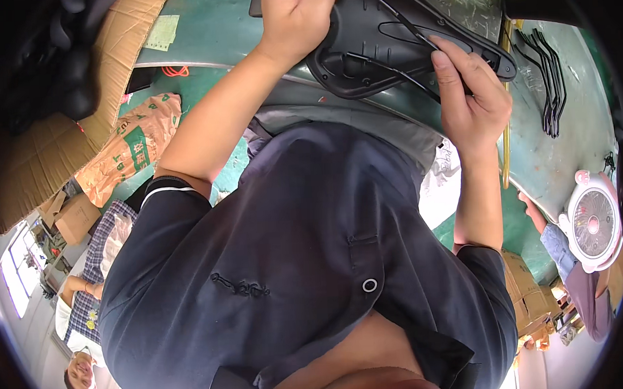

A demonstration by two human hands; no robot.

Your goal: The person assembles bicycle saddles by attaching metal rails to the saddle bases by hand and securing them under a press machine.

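A black plastic saddle shell [361, 50] lies underside up on the edge of a green worktable [567, 148], with thin black wire rails [405, 23] running along it. My left hand [297, 18] grips the wide end of the shell from above. At the narrow end, my right hand [471, 100] closes around the shell, its thumb pressed on the rail. My dark blue shirt fills the middle of the view.
A pile of black bent wire rails [546, 80] lies on the table at right, beside a yellow rod [506, 137]. A small pink-and-white fan [594, 220] stands at the table's edge. Cardboard [39, 158] and a printed sack [132, 147] lie left. Other people are at lower left [86, 288] and lower right [564, 253].
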